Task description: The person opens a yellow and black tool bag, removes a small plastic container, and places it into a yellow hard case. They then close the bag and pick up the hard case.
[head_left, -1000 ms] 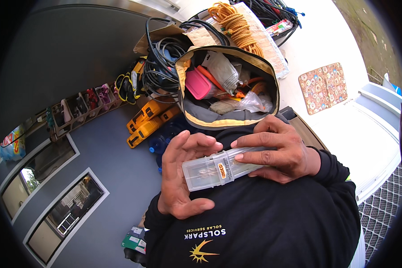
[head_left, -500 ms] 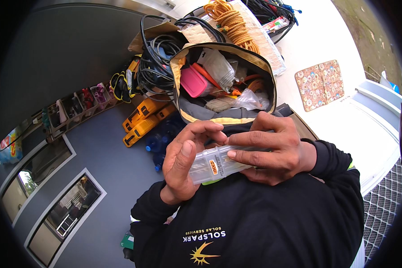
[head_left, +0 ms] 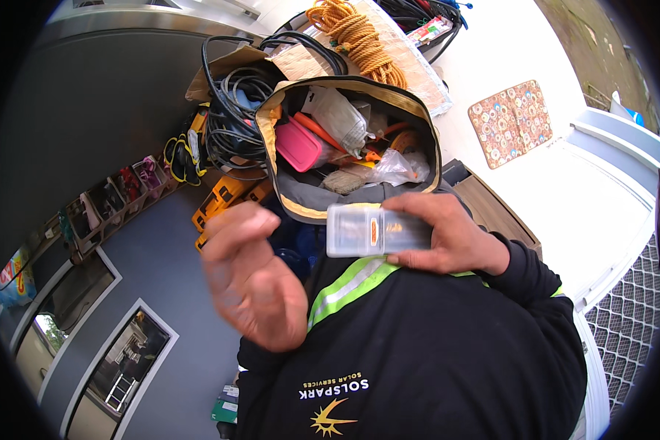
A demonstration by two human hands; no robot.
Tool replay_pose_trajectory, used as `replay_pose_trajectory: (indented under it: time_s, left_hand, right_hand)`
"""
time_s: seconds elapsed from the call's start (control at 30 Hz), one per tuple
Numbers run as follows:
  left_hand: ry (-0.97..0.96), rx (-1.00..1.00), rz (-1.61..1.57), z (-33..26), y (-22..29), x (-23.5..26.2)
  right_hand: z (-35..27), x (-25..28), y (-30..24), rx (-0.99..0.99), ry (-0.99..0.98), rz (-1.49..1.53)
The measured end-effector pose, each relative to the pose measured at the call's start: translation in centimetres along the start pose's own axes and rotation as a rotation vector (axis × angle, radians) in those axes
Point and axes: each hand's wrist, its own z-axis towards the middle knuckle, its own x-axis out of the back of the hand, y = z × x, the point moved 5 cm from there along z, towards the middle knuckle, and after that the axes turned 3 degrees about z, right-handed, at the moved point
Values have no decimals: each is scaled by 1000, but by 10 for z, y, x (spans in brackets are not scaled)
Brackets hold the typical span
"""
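A clear plastic case (head_left: 348,233) with an orange-and-white label is held in my right hand (head_left: 458,235), gripped at its right end between thumb and fingers. Small items show faintly through its lid, too blurred to name. My left hand (head_left: 255,286) is apart from the case, off to its left, blurred by motion, palm turned up, fingers loosely bent and nothing in it. Just beyond the case stands an unzipped tool bag (head_left: 290,192). Inside it are a pink plastic box (head_left: 298,144), a whitish packet (head_left: 337,121) and a clear plastic bag (head_left: 397,167).
Coiled black cable (head_left: 235,117) lies left of the bag, orange rope (head_left: 359,44) behind it. Yellow tool cases (head_left: 220,198) and blue bottles (head_left: 293,258) sit on the grey floor (head_left: 191,279). A patterned mat (head_left: 511,123) lies at the right on the white surface.
My left hand has let go of the case and moved left. My right hand now holds the case alone, turned level. The view has shifted slightly.
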Motion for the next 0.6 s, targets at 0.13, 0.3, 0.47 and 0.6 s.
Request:
replay_pose_trajectory:
  time_s: [0.13, 0.3, 0.47, 0.6]
  left_hand:
    - [49, -476, -264, -6, 81, 17]
    - [-111, -373, -552, -14, 119, 11]
    - [-215, 9, -652, -7, 125, 9]
    - [-199, -369, -724, -22, 113, 15]
  right_hand:
    - [21, 12, 47, -322, 282, -106]
    - [75, -15, 85, -265, 256, -533]
    - [94, -54, 115, -340, 44, -746]
    - [90, -59, 122, -334, 3, -697]
